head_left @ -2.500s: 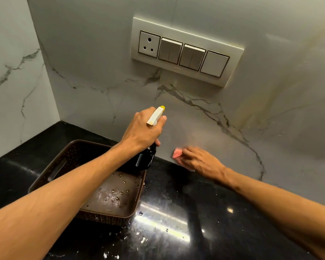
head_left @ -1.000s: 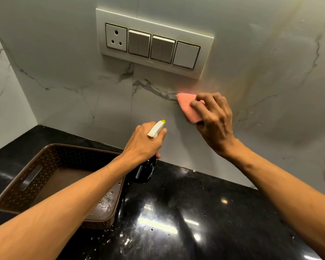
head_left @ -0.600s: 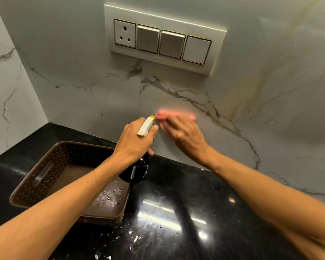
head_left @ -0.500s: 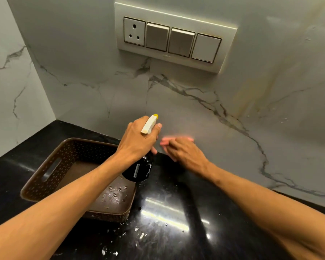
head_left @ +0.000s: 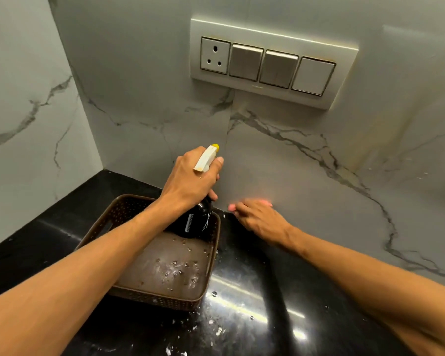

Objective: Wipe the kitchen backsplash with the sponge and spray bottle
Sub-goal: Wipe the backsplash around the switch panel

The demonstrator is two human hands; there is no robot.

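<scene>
Black counter (head_left: 244, 322) bears a brown basket (head_left: 165, 263) beneath the gripped spray bottle (head_left: 196, 222).

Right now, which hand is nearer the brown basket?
Left. The left hand grips the spray bottle above the far right corner of the basket; the right hand presses the sponge to the backsplash, off to its right.

Left hand (head_left: 190, 177), right hand (head_left: 261, 219) and forearms (head_left: 93, 273) bare.
</scene>
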